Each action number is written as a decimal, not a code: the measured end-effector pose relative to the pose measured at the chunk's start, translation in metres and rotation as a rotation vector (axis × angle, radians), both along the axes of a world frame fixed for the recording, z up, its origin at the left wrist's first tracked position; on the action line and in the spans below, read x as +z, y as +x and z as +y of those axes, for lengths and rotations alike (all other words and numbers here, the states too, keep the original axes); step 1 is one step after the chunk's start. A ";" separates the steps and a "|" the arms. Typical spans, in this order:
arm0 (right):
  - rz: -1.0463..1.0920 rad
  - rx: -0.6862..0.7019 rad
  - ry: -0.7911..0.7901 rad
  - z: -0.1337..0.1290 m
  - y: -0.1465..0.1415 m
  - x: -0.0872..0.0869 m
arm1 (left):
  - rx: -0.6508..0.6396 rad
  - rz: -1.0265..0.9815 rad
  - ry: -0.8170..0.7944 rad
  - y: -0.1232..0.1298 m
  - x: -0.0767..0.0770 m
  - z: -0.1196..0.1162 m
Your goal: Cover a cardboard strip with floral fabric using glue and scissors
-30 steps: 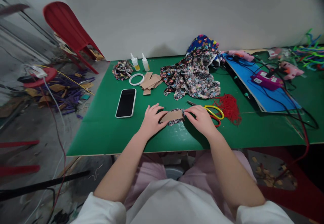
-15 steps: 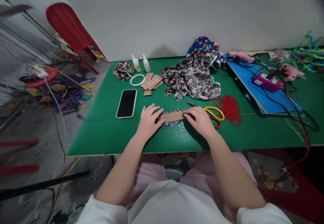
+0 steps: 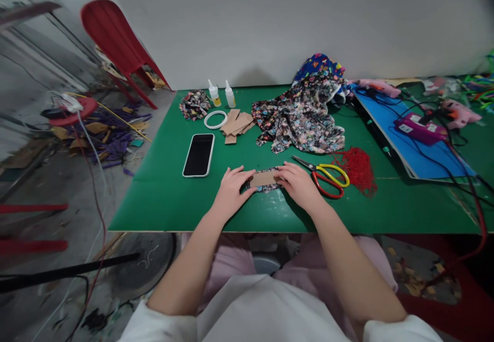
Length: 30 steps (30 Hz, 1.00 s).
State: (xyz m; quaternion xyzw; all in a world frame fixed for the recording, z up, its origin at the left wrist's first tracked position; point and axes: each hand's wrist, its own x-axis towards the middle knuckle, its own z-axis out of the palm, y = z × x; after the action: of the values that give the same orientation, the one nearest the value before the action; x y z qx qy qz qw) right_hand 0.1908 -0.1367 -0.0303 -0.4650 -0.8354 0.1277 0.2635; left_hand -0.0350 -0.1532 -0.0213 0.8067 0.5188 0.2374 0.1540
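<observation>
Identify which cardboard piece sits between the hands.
The strip between left hand and right hand, edged by floral fabric; the others lie piled beside the white ring.

Dim rm, flat lt; soft shdw on wall [image 3: 270,22]; top-R dark.

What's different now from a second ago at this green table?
The right hand has moved leftward, farther over the cardboard piece, leaving more of the scissors uncovered. The left hand stays at the piece's other end; the phone and bottles stay put.
</observation>
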 end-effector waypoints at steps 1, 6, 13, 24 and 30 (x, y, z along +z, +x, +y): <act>0.001 0.001 -0.007 0.000 0.000 0.000 | -0.004 0.014 -0.006 0.000 0.000 0.000; -0.003 0.023 -0.036 0.002 0.002 0.000 | 0.001 0.043 -0.018 -0.001 -0.002 0.001; 0.008 0.046 -0.035 0.001 0.003 0.003 | 0.010 0.049 -0.023 -0.001 -0.002 0.001; 0.023 0.046 -0.020 -0.001 0.006 0.001 | 0.019 0.066 -0.014 -0.002 -0.004 0.002; 0.196 -0.072 0.085 0.000 0.020 0.011 | 0.029 0.159 0.100 0.005 0.013 -0.012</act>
State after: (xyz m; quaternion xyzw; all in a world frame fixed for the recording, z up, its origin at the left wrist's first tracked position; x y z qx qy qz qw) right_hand 0.2109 -0.1369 -0.0192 -0.4683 -0.7931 0.1276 0.3679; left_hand -0.0298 -0.1651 -0.0083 0.8220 0.5287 0.2004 0.0684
